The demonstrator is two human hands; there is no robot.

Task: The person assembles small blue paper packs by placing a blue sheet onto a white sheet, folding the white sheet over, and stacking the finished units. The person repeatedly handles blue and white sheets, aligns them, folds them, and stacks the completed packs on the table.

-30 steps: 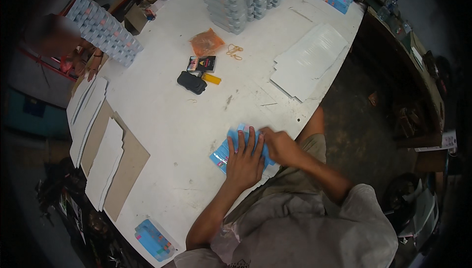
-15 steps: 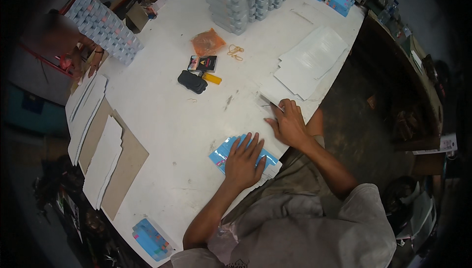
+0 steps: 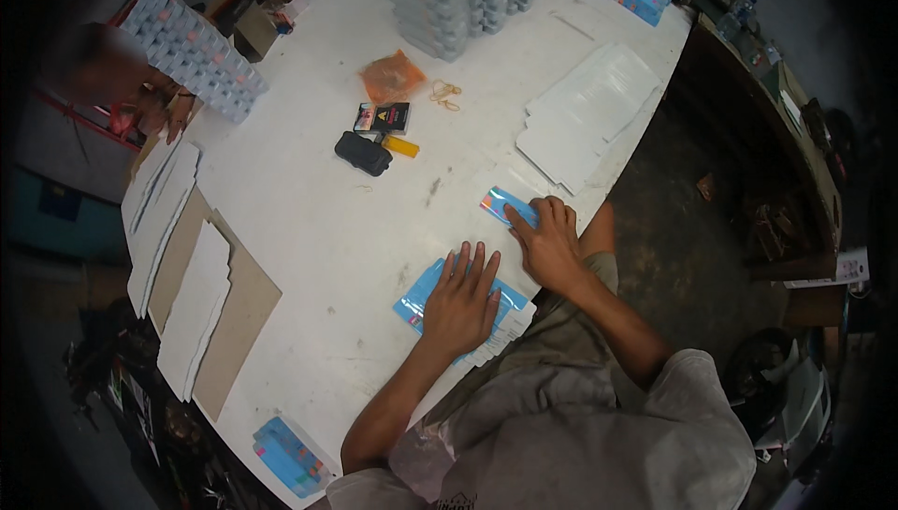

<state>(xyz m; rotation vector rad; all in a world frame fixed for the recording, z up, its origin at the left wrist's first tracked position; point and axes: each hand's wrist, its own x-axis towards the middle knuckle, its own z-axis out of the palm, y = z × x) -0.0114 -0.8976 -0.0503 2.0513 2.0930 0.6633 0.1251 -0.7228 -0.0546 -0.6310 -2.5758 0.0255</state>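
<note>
My left hand (image 3: 462, 302) lies flat with its fingers stretched out over a blue printed card sheet (image 3: 412, 305). White tabbed edges, apparently of several stacked sheets, stick out beside it toward my lap. To the right, my right hand (image 3: 550, 240) grips a small blue card piece (image 3: 510, 205) with a glossy face and a coloured end. Its thumb presses on the blue face, while the other fingers curl around the far edge. Whether this piece is folded I cannot tell.
White card sheets (image 3: 591, 117) lie beyond my right hand. A black case (image 3: 364, 153), yellow lighter (image 3: 400, 146), cigarette pack (image 3: 382, 118) and orange packet (image 3: 392, 77) sit mid-table. Tall grey stacks (image 3: 426, 5) stand behind. Another person's hands (image 3: 175, 117) are at the far left.
The piece at my right hand showed a pale edge before and now shows its blue printed face, with the thumb on it. My left hand stays on the blue sheet.
</note>
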